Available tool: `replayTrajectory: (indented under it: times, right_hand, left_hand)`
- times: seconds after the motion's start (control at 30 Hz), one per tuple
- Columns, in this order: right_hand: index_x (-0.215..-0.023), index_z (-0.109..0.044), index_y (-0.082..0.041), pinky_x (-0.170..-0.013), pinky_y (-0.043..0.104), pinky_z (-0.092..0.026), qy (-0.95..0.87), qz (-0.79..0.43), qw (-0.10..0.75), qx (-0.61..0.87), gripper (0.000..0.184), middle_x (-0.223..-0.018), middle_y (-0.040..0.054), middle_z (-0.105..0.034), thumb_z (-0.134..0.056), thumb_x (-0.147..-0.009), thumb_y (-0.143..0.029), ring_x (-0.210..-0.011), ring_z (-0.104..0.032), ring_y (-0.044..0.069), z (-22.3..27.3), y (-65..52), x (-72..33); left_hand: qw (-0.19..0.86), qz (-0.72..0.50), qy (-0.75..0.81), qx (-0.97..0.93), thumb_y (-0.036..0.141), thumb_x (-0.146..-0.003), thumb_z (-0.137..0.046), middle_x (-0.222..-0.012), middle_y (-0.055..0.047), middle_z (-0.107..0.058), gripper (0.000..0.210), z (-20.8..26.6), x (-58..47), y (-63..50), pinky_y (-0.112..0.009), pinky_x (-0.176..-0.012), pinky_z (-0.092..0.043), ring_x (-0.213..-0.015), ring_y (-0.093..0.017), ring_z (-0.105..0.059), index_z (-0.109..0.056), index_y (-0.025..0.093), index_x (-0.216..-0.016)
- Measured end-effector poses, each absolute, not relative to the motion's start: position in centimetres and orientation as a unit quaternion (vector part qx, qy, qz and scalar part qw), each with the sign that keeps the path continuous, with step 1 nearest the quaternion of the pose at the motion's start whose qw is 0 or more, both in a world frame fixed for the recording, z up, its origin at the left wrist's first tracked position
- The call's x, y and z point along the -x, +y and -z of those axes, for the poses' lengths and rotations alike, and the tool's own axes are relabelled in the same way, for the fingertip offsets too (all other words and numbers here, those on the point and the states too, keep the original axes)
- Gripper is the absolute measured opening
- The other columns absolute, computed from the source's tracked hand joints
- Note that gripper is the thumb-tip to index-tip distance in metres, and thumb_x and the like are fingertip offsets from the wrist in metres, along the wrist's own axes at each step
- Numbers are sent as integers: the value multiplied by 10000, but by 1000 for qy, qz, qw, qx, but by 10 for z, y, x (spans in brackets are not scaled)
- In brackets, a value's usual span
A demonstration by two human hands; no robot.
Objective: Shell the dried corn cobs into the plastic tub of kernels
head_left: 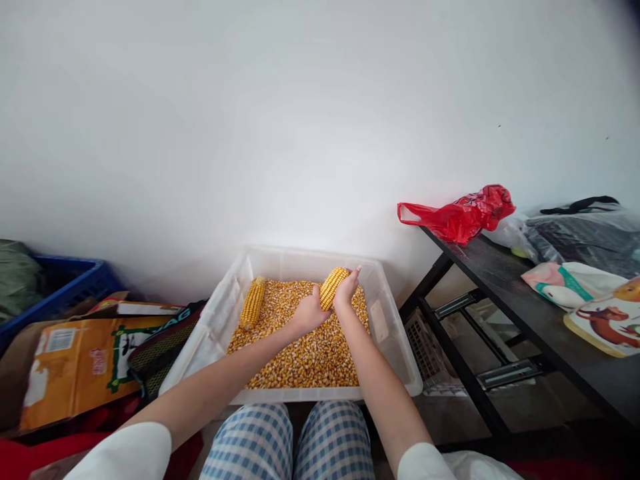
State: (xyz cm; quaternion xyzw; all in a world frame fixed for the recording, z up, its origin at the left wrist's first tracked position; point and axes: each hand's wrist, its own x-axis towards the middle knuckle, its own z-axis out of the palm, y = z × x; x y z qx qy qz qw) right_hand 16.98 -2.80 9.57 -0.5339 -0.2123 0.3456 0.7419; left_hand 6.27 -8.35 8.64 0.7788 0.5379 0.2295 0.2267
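Both of my hands are on one yellow ear of corn (pixel 333 287), held tilted above a bed of loose corn kernels (pixel 300 353). My left hand (pixel 310 312) grips its lower left side, with the thumb up against it. Around its right side my right hand (pixel 346 291) is closed, fingertips near the upper end. The kernels lie in a translucent plastic bin (pixel 390 320) in front of my knees. A second ear of corn (pixel 253 303) rests on the kernels at the bin's left wall.
To the right stands a black metal-framed table (pixel 520 300) bearing a red plastic bag (pixel 460 217) and patterned packages (pixel 605 320). At left are an orange cardboard box (pixel 85 367), a mesh bag (pixel 165 350) and a blue crate (pixel 80 280). A white wall (pixel 310 120) rises behind the bin.
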Motion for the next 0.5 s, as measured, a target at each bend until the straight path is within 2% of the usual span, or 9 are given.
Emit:
replayTrajectory:
  times: [0.2,0.33,0.4,0.5]
  right_hand:
    - [-683,-505,-202,-508,221,-412,-183,-356,742,537,441,-584,-15,-559,-320,-795,-587,-530,-522,120,-96,-28,-172]
    - [-697,-507,-188,-511,234,-436,-161,-435,728,505,494,-590,-7,-573,-254,-810,-597,-548,-558,129,-100,-26,-177]
    - [-697,-500,-188,-494,244,-442,-132,-477,717,492,501,-579,-7,-568,-242,-810,-602,-530,-560,134,-102,-26,-179]
    - [-682,-470,-197,-502,270,-466,-110,-505,707,483,475,-549,-10,-550,-257,-803,-604,-513,-566,145,-99,-25,-176]
  left_hand:
    - [308,-279,508,-754,399,-641,-645,-893,-77,-632,464,-83,-60,-75,-270,-630,-421,-787,-221,-616,-432,172,-984]
    - [405,-313,465,-723,416,-609,-674,-943,-71,-628,531,-81,-52,-62,-277,-662,-446,-815,-212,-602,-475,141,-1017]
    - [411,-316,457,-723,410,-593,-688,-944,-62,-632,540,-79,-50,-57,-276,-679,-448,-824,-205,-600,-485,142,-1016]
    - [355,-298,496,-734,407,-578,-695,-919,-56,-638,511,-74,-49,-58,-269,-674,-437,-804,-200,-605,-490,161,-978]
